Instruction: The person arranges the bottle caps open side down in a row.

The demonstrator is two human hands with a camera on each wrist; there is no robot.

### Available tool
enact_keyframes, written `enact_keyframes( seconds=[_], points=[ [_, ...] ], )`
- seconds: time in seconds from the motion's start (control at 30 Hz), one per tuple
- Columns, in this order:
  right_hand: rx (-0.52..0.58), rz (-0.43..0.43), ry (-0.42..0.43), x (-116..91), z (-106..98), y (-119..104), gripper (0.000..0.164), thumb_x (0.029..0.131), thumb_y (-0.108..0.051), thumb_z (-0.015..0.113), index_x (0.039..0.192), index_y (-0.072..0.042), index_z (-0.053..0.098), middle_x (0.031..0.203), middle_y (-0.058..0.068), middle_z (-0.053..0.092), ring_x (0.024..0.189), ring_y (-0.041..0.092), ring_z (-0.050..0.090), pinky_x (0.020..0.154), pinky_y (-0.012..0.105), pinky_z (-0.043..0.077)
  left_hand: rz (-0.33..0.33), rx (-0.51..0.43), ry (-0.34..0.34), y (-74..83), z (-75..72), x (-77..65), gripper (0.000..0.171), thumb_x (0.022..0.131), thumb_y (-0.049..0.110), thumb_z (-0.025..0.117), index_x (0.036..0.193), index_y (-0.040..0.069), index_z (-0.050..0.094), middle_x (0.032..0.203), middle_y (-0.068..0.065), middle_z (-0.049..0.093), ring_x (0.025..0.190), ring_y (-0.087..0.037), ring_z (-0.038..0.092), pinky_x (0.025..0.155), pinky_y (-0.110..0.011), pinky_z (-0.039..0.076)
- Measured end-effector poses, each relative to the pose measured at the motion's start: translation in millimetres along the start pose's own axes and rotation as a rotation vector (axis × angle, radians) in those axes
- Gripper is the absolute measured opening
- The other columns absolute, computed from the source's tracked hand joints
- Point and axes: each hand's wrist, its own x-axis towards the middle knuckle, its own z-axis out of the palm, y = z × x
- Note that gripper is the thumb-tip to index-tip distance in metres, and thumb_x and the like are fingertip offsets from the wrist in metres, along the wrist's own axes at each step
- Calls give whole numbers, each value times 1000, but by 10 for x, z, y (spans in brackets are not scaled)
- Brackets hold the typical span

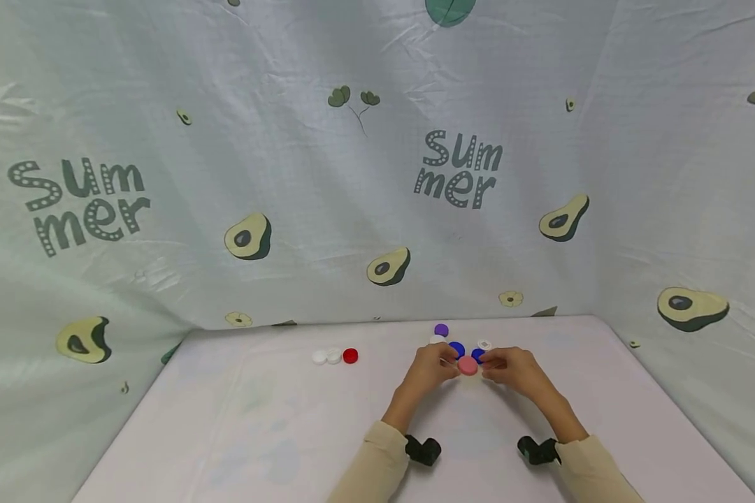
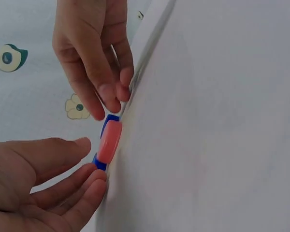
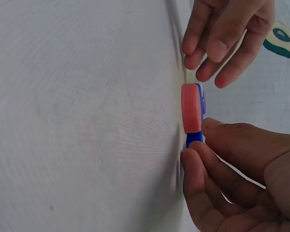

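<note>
A pink bottle cap (image 1: pixel 468 365) lies on the table between the two hands, with a blue cap (image 1: pixel 456 350) behind it on the left and another blue cap (image 1: pixel 479 355) on the right. My left hand (image 1: pixel 432 366) is beside the pink cap, thumb and fingers apart. On the other side, my right hand (image 1: pixel 514 369) has its fingertips close to the right blue cap; whether they touch it is unclear. In the right wrist view, the pink cap (image 3: pixel 191 108) shows a ribbed side and stands clear of the left hand (image 3: pixel 232 36).
Behind the hands are a purple cap (image 1: pixel 441 330), a white cap (image 1: pixel 437 339) and a white ring-marked cap (image 1: pixel 484 344). Farther left lie a red cap (image 1: pixel 350 355) and two white caps (image 1: pixel 326 356). A printed curtain (image 1: pixel 314 209) hangs behind the table (image 1: pixel 258 419).
</note>
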Motion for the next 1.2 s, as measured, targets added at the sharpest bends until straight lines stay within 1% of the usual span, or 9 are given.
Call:
enact_keyframes(
  seconds=[0.07, 0.23, 0.37, 0.47, 0.63, 0.83, 0.97, 1.1, 1.2],
  points=[
    [17, 11, 1, 15, 18, 11, 26, 88, -4, 77, 112, 5, 73, 94, 9, 75, 86, 21, 71, 71, 33, 60, 5, -25, 20, -1, 53, 43, 23, 83, -5, 78, 105, -7, 70, 95, -15, 73, 84, -15, 69, 72, -25, 58],
    [41, 65, 3, 72, 72, 5, 24, 86, -2, 78, 108, 6, 73, 92, 9, 75, 82, 18, 70, 71, 33, 60, 33, -86, 44, -6, 160, 105, 27, 75, -13, 81, 99, -10, 70, 89, -19, 74, 73, -10, 67, 66, -19, 56],
    [13, 90, 23, 117, 101, -28, 23, 84, -1, 78, 106, 7, 73, 89, 9, 74, 79, 17, 68, 70, 33, 60, 26, -80, 83, -4, 202, 127, 31, 70, -14, 84, 97, -10, 71, 84, -17, 74, 69, -9, 66, 63, -17, 54],
    [-4, 108, 38, 147, 129, -54, 22, 84, 0, 79, 105, 6, 74, 87, 8, 74, 78, 17, 66, 71, 32, 59, -2, -65, 103, -9, 211, 143, 32, 68, -12, 87, 96, -9, 72, 81, -15, 74, 67, -8, 64, 62, -16, 53],
    [-32, 121, 47, 191, 182, -66, 24, 81, -2, 83, 103, 5, 75, 84, 5, 72, 77, 16, 63, 75, 34, 58, -4, -43, 119, -50, 211, 168, 30, 65, -11, 89, 91, -9, 73, 76, -13, 73, 64, -6, 61, 61, -16, 53],
    [-36, 144, 55, 214, 236, -69, 26, 79, -2, 84, 102, 5, 75, 80, 2, 70, 75, 15, 60, 72, 33, 55, -19, -49, 117, -94, 209, 198, 27, 66, -12, 89, 87, -7, 74, 73, -11, 71, 61, -5, 58, 60, -16, 53],
    [-38, 125, 59, 233, 248, -80, 25, 79, -2, 85, 101, 5, 75, 79, 1, 70, 75, 14, 60, 71, 32, 53, -27, -71, 132, -129, 208, 225, 26, 65, -10, 90, 85, -6, 74, 72, -10, 71, 60, -3, 57, 58, -15, 50],
    [-44, 120, 52, 239, 246, -99, 26, 78, -4, 86, 100, 3, 75, 78, 0, 69, 75, 14, 59, 72, 32, 53, -38, -93, 144, -141, 193, 241, 26, 64, -10, 90, 84, -6, 73, 71, -11, 71, 59, -4, 57, 57, -15, 49],
    [-29, 133, 49, 246, 253, -100, 27, 78, -4, 86, 102, 3, 75, 80, 1, 69, 76, 15, 60, 74, 34, 54, -38, -83, 141, -148, 169, 245, 26, 64, -9, 91, 84, -7, 74, 71, -11, 71, 59, -4, 55, 57, -16, 48]
  ],
)
